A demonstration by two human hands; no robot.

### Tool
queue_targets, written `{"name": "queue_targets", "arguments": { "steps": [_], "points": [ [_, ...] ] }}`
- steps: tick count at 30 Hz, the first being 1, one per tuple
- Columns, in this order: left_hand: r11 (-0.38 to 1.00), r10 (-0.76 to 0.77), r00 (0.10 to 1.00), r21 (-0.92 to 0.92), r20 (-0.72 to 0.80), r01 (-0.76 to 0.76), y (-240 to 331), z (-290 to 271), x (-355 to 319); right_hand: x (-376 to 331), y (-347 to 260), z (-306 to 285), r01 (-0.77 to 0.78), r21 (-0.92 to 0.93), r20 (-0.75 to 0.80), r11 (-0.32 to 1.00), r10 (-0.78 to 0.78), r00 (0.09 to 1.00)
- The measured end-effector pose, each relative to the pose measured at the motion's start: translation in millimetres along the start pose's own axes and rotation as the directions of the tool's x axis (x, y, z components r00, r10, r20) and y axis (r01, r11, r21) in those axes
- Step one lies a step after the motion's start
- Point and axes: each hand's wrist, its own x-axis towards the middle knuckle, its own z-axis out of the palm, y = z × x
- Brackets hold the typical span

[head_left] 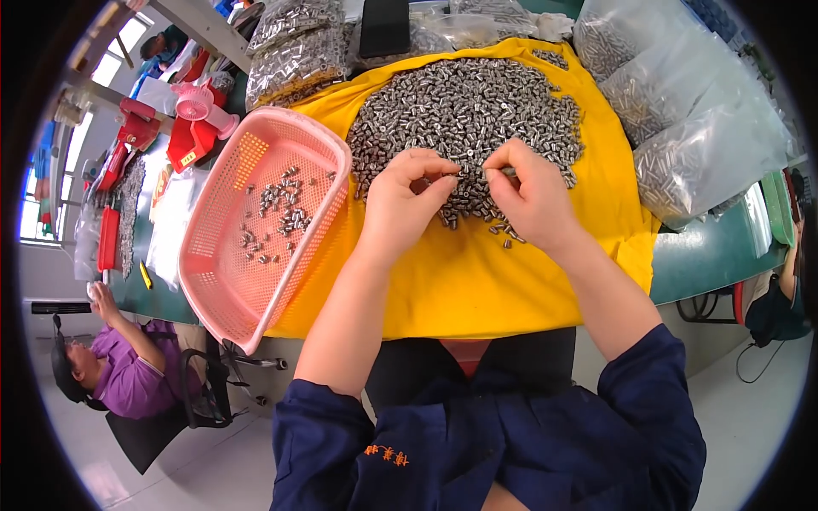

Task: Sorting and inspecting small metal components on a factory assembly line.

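A wide heap of small silvery metal cylinders (460,102), like threaded inserts or sleeves, is spread over a yellow cloth (460,294). Above the heap's near edge, my left hand (405,200) pinches with thumb and forefinger. My right hand (535,194) faces it a short way to the right, its thumb and bent forefinger also together. Anything between either pair of fingertips is too small to make out against the heap. Left of my forearm, a pink perforated plastic basket (223,264) rests partly on the cloth with several of the same metal pieces (285,203) scattered inside.
Clear bags of metal parts (677,175) stand at the right and packed bags (298,64) at the back left. Behind the heap lies a black phone (385,27). A pink fan (196,102) and red bins (189,143) are left. A person in purple (132,375) sits far left.
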Motion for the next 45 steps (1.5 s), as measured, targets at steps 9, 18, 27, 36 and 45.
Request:
{"name": "queue_targets", "arguments": {
  "steps": [9,18,27,36,45],
  "points": [
    [0.524,-0.198,0.929,-0.768,0.312,0.369,-2,-2,0,-2,0,2,0.023,0.221,0.070,0.975,-0.040,0.997],
    [0.518,-0.145,0.936,-0.781,0.322,0.349,-2,0,0,0,-4,1,0.042,0.221,0.060,0.974,-0.057,0.997],
    [0.709,-0.146,0.953,-0.644,0.265,0.288,-2,4,0,-1,-1,-1,0.207,-0.046,0.045,0.977,-0.205,0.978],
    [0.844,-0.127,0.985,-0.510,0.116,0.168,1,4,-4,-6,-9,6,-0.076,0.104,0.120,0.992,0.063,0.991],
    [0.947,0.298,0.796,0.264,-0.527,-0.180,37,-75,-34,7,8,-3,-0.152,0.420,-0.009,0.895,0.172,0.985]
  ]
}}
